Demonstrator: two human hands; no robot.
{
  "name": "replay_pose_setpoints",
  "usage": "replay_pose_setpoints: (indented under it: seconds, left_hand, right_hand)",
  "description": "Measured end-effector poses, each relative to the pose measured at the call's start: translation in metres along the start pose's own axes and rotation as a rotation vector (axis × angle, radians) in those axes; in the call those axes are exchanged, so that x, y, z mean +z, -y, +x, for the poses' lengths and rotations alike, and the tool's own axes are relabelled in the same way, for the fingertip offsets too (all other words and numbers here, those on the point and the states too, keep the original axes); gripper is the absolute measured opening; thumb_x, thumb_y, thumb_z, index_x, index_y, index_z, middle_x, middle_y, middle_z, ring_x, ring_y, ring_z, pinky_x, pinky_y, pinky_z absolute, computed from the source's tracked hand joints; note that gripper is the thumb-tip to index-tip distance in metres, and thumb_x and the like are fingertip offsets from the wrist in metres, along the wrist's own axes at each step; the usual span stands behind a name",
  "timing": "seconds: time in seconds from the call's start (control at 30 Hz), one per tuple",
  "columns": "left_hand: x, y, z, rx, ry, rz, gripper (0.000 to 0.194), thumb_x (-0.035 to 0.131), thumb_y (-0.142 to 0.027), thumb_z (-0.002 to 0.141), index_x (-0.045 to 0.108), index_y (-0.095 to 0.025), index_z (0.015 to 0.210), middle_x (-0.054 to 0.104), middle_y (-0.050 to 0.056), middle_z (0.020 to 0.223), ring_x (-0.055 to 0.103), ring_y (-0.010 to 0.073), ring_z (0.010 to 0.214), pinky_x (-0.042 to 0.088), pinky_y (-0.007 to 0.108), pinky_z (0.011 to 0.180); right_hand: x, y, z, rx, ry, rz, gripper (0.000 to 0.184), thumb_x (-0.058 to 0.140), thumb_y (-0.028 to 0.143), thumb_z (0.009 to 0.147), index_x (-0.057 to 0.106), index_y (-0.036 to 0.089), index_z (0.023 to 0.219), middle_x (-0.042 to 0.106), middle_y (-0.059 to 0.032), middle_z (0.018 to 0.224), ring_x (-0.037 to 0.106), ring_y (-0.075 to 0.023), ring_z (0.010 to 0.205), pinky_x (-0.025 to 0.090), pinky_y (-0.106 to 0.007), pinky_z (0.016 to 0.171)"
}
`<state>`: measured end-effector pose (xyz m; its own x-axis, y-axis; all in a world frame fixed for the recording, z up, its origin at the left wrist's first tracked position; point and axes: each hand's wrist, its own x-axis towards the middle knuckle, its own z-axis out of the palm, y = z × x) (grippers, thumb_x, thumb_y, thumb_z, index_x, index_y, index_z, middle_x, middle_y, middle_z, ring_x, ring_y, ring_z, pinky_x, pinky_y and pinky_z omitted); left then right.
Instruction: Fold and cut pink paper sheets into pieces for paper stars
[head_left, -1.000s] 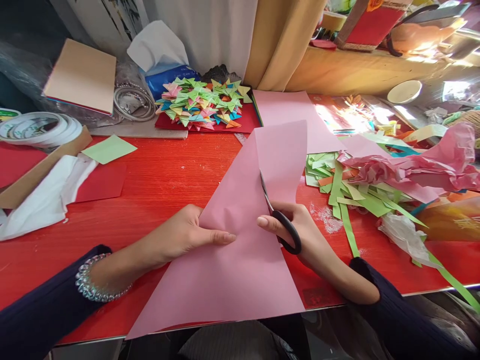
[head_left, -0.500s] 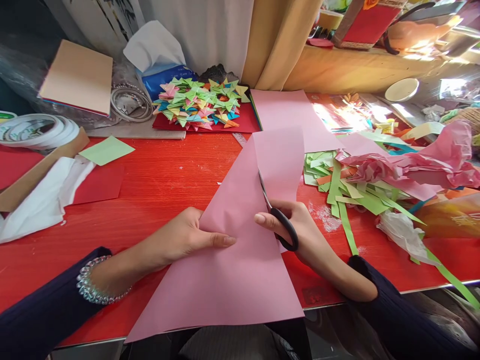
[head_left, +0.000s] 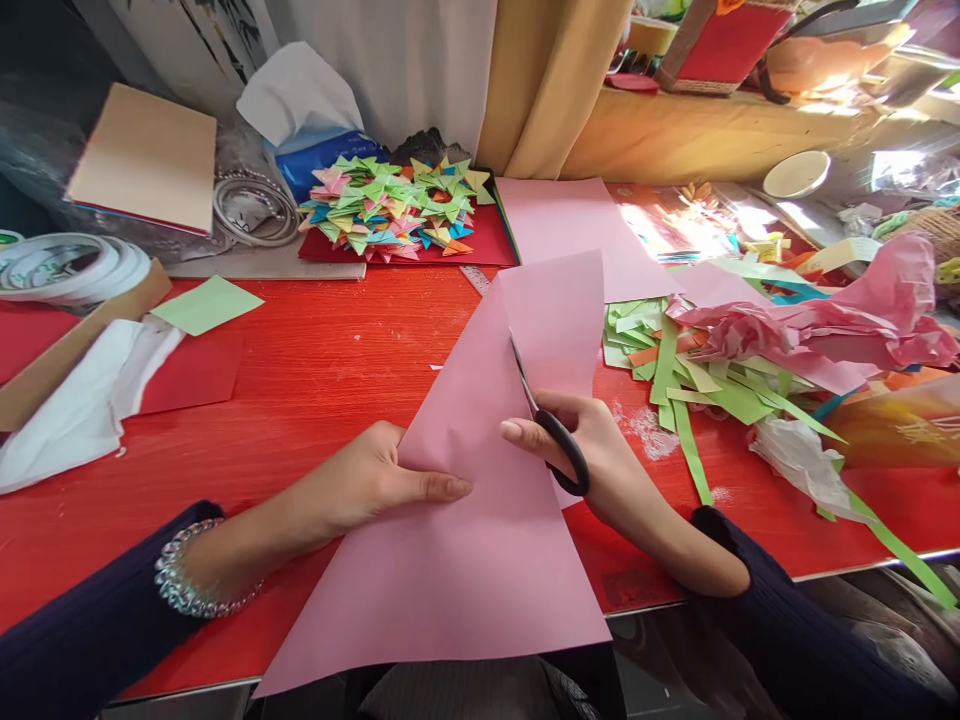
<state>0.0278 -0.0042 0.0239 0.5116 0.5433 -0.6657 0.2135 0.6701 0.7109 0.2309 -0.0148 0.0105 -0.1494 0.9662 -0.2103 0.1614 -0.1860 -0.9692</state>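
A large sheet of pink paper (head_left: 465,560) slants up from the table's front edge, its lower end overhanging that edge. My left hand (head_left: 394,472) grips its left side, thumb on top and fingers hidden beneath. On the right, my right hand (head_left: 581,450) holds black-handled scissors (head_left: 566,458), one handle loop showing. Their blades lie along a cut running up the sheet, and the part right of the cut stands apart and curves upward near the top. How far the blades are apart I cannot tell.
Behind the sheet are folded-paper stars (head_left: 390,205) on red paper and another pink sheet (head_left: 562,225). Green paper strips (head_left: 675,370) and crumpled pink paper (head_left: 825,325) heap up at right. Tape rolls (head_left: 71,265) and a green square (head_left: 210,305) lie left on the red table (head_left: 330,340).
The scissors and my right hand have shifted slightly left and up along the sheet. My left hand keeps its grip. The whole view has moved a little.
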Motion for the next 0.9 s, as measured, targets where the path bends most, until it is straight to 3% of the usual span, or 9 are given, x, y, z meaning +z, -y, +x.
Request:
replay_pose_setpoints:
  seconds: [0.17,0.57,0.9]
  left_hand:
    - [-0.0005,0.0016,0.0004,-0.024,0.019,0.01,0.022,0.075,-0.027,0.073,0.074,-0.02,0.094,0.075,0.003,0.083,0.07,0.0178,0.072,0.055,0.023,0.062]
    - [0.0009,0.0063,0.0004,-0.03,0.012,0.031,0.027,0.079,-0.03,0.067,0.073,-0.016,0.089,0.074,0.006,0.085,0.069,0.0236,0.078,0.055,0.029,0.067]
    - [0.0039,0.0065,0.0021,-0.025,0.031,0.038,0.019,0.078,-0.027,0.069,0.073,-0.017,0.084,0.073,0.002,0.081,0.067,0.0179,0.072,0.054,0.024,0.063]
  right_hand:
    - [0.0003,0.0014,-0.0011,-0.012,0.008,0.01,0.051,0.077,0.05,0.066,0.038,0.019,0.056,0.028,0.0068,0.053,0.022,-0.0064,0.049,0.014,-0.023,0.041]
    - [0.0001,0.0014,-0.0008,-0.02,0.007,0.016,0.053,0.077,0.051,0.066,0.036,0.019,0.056,0.025,0.007,0.054,0.02,-0.006,0.049,0.013,-0.023,0.041]
    - [-0.0006,0.0013,-0.0004,-0.038,-0.006,0.0,0.053,0.076,0.051,0.067,0.035,0.019,0.058,0.025,0.0067,0.056,0.021,-0.0064,0.051,0.014,-0.023,0.043]
